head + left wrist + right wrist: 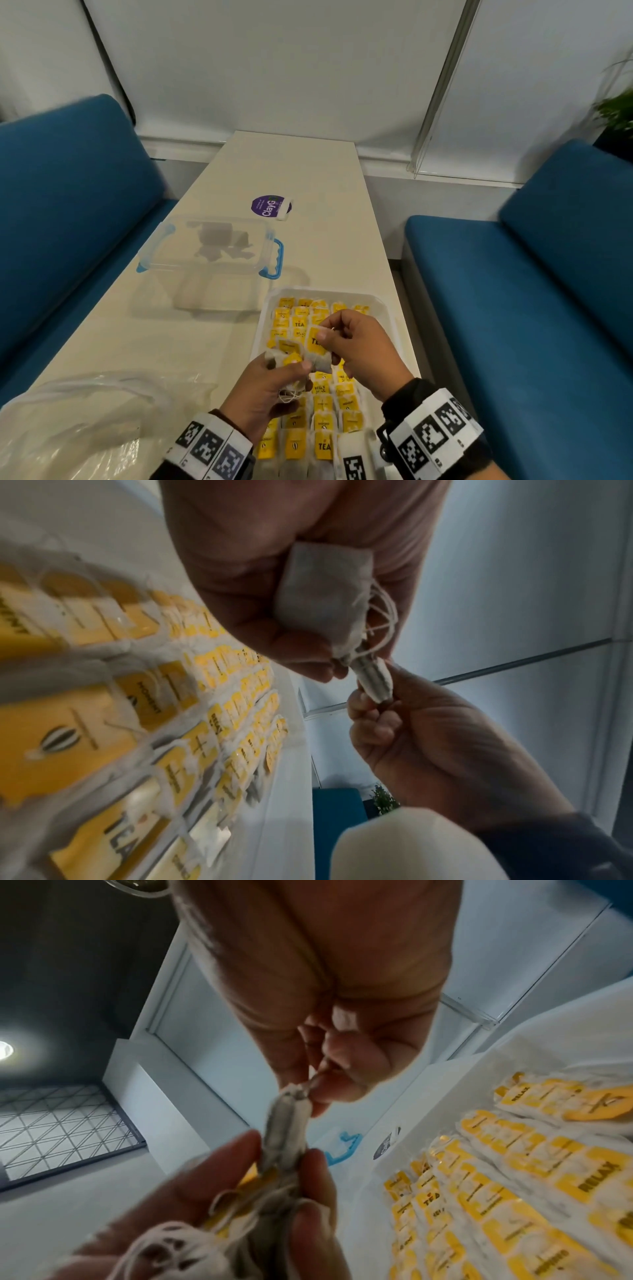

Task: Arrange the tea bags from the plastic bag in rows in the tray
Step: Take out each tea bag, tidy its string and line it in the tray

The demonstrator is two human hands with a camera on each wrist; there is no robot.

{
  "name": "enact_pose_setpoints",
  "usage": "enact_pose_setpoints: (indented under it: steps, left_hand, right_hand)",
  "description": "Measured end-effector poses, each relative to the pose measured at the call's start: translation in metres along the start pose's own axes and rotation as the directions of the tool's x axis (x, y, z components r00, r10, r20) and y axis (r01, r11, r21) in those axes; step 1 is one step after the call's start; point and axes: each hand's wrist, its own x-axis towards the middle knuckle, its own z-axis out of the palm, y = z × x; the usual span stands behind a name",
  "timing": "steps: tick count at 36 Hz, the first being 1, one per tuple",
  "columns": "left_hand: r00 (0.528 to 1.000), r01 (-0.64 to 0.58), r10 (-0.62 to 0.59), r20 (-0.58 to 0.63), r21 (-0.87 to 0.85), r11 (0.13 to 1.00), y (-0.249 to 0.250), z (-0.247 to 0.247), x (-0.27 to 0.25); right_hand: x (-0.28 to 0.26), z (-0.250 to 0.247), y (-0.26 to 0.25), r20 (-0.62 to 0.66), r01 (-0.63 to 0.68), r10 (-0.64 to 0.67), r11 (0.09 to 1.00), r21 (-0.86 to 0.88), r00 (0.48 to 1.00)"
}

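Above the white tray [263, 320], which sat at the right edge of the worktop [239, 178] on its near half, both hands met over the rows of yellow-tagged tea bags [298, 442] already laid in it. The left hand [270, 387] was curled round a small bunch of tea bags [291, 363], their strings looped loose below the fingers. The right hand [363, 346] pinched the top edge of one tea bag [320, 359] from that bunch between thumb and forefinger, the other fingers folded in; in the left wrist view the same tea bag [373, 680] stood between the two hands, gripped at each end. The crumpled plastic bag [85, 411] lay at the near left corner of the worktop. A clear container [212, 246] with blue clips stood towards the left edge, beyond the tray, and a round purple sticker [269, 205] lay farther back near the middle.
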Motion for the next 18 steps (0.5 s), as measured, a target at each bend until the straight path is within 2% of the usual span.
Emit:
enact_pose_setpoints:
  steps: [6, 13, 18]
  left_hand:
    - [0.999, 0.006, -0.007, -0.033, -0.005, 1.0, -0.0041, 0.0025, 0.0046]
    - [0.995, 0.012, -0.021, -0.095, -0.087, 0.996, -0.0058, 0.0007, 0.0084]
    - [0.993, 0.043, -0.054, -0.107, -0.106, 0.993, -0.0088, 0.0001, 0.0085]
  right_hand:
    - [0.0001, 0.004, 0.003, -0.004, 0.028, -0.028, 0.998, 0.051, 1.0]
    - [-0.0077, 0.0044, 0.006, 0.142, -0.187, 0.17, 0.976, 0.11, 0.975]
    - [-0.008, 0.0071, 0.0098, 0.095, -0.223, 0.207, 0.955, 0.198, 0.974]
